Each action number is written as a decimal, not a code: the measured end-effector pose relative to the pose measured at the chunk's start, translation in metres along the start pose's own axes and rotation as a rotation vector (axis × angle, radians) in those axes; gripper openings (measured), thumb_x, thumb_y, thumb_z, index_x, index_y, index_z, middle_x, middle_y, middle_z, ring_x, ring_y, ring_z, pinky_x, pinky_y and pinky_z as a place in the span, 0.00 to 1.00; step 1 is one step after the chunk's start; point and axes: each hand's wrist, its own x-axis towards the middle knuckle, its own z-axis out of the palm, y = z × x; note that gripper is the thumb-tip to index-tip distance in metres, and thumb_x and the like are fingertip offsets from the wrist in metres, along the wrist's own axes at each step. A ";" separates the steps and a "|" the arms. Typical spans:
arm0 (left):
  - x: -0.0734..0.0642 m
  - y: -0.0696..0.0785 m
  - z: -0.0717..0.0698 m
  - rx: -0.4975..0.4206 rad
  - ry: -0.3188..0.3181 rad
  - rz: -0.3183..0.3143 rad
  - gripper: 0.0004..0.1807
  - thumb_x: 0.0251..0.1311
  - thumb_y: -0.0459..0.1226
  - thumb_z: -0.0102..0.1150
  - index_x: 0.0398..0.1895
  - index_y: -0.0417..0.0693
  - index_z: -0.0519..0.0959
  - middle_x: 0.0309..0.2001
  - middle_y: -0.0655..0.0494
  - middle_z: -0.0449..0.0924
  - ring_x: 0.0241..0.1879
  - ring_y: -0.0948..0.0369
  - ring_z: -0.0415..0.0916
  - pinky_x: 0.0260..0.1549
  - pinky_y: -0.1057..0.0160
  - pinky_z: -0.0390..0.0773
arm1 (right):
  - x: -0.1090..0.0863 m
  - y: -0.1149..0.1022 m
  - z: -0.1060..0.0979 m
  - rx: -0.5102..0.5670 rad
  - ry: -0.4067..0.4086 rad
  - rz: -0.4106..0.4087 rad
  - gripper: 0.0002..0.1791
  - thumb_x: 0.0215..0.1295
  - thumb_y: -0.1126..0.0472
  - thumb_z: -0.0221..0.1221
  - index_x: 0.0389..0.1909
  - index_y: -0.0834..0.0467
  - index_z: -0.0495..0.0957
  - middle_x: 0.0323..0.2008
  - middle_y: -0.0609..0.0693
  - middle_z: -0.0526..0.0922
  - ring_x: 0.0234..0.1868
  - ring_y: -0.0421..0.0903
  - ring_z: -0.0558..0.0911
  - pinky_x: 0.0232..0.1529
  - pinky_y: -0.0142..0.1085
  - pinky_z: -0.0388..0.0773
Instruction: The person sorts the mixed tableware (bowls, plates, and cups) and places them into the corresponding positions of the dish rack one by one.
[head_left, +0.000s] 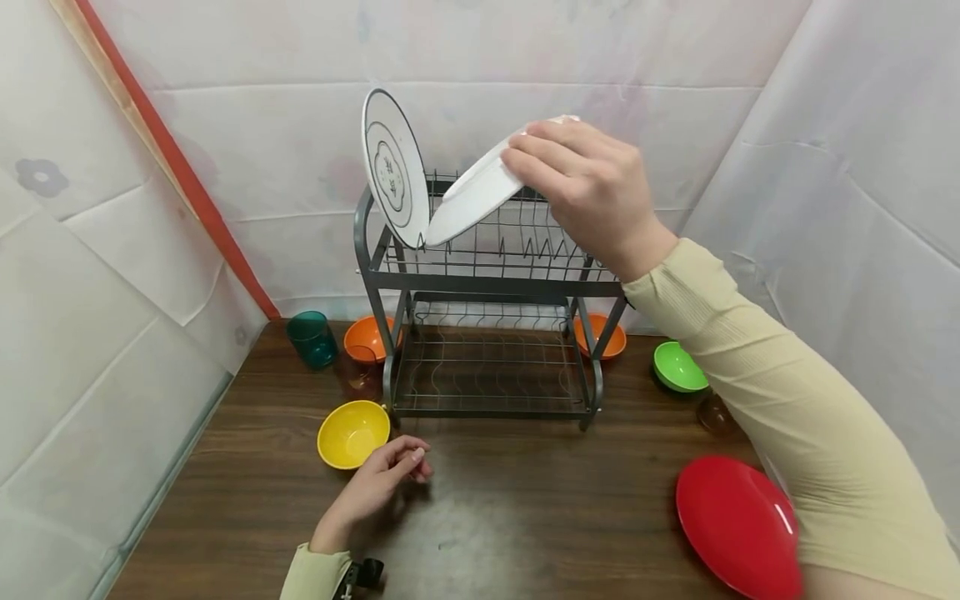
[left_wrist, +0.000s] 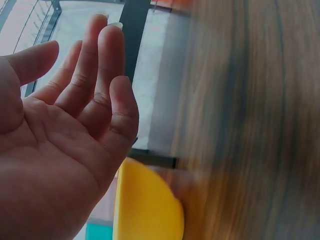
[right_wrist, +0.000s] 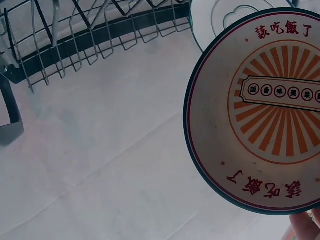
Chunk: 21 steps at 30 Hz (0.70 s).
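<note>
My right hand [head_left: 581,179] grips the edge of a white plate [head_left: 476,196] above the upper tier of a two-tier dish rack [head_left: 495,286]. The right wrist view shows that plate's printed face [right_wrist: 280,190], with a teal rim, an orange sunburst and red characters. Its lower edge is tilted down to the left, right beside a white dark-rimmed plate [head_left: 393,167] standing at the rack's left end. Low over the table, my left hand [head_left: 386,475] hangs with loosely bent fingers, holding nothing, beside a yellow bowl [head_left: 352,435].
A teal cup [head_left: 312,340], an orange bowl [head_left: 367,335] and a brownish clear cup [head_left: 360,375] stand left of the rack. Another orange bowl [head_left: 603,336], a green bowl [head_left: 679,367] and a dark cup [head_left: 716,414] are on the right. A red plate [head_left: 738,525] lies under the right forearm.
</note>
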 end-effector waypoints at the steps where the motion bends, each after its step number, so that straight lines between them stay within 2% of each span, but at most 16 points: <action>1: 0.001 0.000 0.002 0.001 -0.007 0.001 0.22 0.78 0.43 0.45 0.57 0.30 0.71 0.40 0.43 0.82 0.41 0.48 0.79 0.48 0.49 0.79 | 0.002 0.001 0.004 0.001 -0.010 -0.011 0.08 0.72 0.67 0.58 0.39 0.59 0.87 0.42 0.52 0.88 0.44 0.52 0.87 0.53 0.46 0.79; 5: 0.003 0.000 0.009 0.009 -0.016 0.001 0.21 0.78 0.42 0.45 0.56 0.30 0.72 0.39 0.44 0.82 0.40 0.50 0.80 0.47 0.49 0.79 | 0.007 0.004 0.019 -0.008 -0.056 -0.067 0.10 0.73 0.66 0.56 0.40 0.59 0.86 0.43 0.51 0.88 0.45 0.51 0.86 0.52 0.47 0.79; 10: 0.004 0.002 0.012 0.012 -0.012 -0.004 0.20 0.77 0.42 0.46 0.56 0.31 0.73 0.39 0.46 0.82 0.39 0.50 0.80 0.47 0.48 0.79 | 0.014 0.012 0.033 -0.016 -0.163 -0.115 0.12 0.74 0.67 0.53 0.44 0.60 0.86 0.45 0.52 0.87 0.49 0.51 0.85 0.57 0.47 0.76; 14: 0.004 0.001 0.013 0.010 -0.022 -0.003 0.20 0.77 0.42 0.46 0.56 0.31 0.73 0.39 0.46 0.83 0.39 0.49 0.80 0.47 0.48 0.79 | 0.020 0.016 0.044 -0.002 -0.234 -0.128 0.14 0.76 0.68 0.50 0.45 0.61 0.85 0.46 0.53 0.87 0.50 0.51 0.84 0.60 0.44 0.73; 21: 0.005 0.000 0.016 -0.011 -0.034 0.006 0.20 0.77 0.42 0.46 0.57 0.31 0.73 0.40 0.45 0.83 0.39 0.50 0.80 0.47 0.48 0.79 | 0.025 0.017 0.063 -0.032 -0.312 -0.218 0.14 0.75 0.71 0.49 0.45 0.60 0.85 0.47 0.52 0.87 0.51 0.49 0.83 0.60 0.38 0.73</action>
